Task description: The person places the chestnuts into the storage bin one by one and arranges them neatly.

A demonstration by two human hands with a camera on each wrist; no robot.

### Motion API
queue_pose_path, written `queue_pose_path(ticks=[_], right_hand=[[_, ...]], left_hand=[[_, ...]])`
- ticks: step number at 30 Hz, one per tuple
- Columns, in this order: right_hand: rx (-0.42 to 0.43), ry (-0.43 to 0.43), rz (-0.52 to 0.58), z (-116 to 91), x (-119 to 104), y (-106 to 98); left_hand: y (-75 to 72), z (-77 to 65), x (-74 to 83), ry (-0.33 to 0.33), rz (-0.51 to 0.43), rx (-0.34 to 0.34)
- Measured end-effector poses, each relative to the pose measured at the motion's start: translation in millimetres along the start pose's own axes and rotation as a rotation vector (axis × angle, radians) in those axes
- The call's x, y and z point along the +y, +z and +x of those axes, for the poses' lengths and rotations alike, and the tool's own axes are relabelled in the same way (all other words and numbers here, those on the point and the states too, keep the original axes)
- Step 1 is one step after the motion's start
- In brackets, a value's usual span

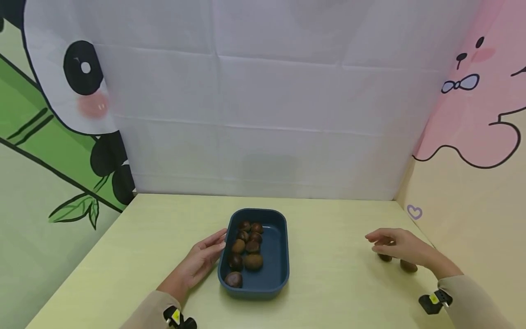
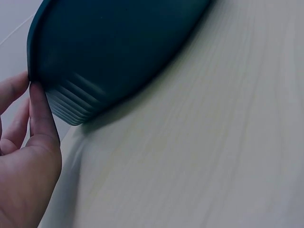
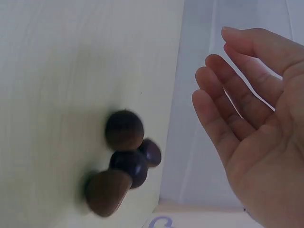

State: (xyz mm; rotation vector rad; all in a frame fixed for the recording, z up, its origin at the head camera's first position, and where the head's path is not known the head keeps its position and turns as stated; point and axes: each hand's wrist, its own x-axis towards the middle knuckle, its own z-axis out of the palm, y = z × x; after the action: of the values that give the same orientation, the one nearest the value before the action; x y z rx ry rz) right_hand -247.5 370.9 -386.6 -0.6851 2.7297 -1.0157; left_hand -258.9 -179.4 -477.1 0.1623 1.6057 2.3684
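Observation:
A dark blue rectangular tray (image 1: 274, 256) holds several brown chestnuts (image 1: 252, 262), gathered mostly along its left side. My left hand (image 1: 199, 265) touches the tray's left edge with its fingertips; the fingers are fairly straight. In the left wrist view, the thumb (image 2: 42, 118) and another fingertip meet the tray's rim (image 2: 32, 52). Over on the right, my right hand (image 1: 404, 249) hovers above loose chestnuts (image 1: 408, 266) with loosely bent fingers and nothing held. The right wrist view shows several chestnuts (image 3: 124, 130) close together on the table, apart from that hand (image 3: 266, 109).
The pale yellow table (image 1: 328, 256) runs back to a white cloth panel (image 1: 271, 114). A side panel with a panda drawing (image 1: 82, 68) stands at left, and one with a pink animal (image 1: 485, 105) at right.

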Motion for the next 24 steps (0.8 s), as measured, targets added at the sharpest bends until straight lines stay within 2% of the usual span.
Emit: queue_pose_path(ticks=[6, 11, 17, 24], right_hand=[[0.06, 0.106, -0.049, -45, 38, -6], [0.146, 0.217, -0.119, -69, 65, -3], [0.173, 0.308, -0.083, -79, 83, 3], [0.158, 0.358, -0.043, -77, 91, 6]], left_hand=[[-0.1, -1.0, 0.6, -0.001, 0.002, 0.006], [-0.6, -1.5, 1.7, -0.006, -0.005, 0.015], [0.3, -1.7, 1.3, -0.004, -0.006, 0.015], [1.5, -3.4, 1.4, 0.001, -0.011, 0.008]])
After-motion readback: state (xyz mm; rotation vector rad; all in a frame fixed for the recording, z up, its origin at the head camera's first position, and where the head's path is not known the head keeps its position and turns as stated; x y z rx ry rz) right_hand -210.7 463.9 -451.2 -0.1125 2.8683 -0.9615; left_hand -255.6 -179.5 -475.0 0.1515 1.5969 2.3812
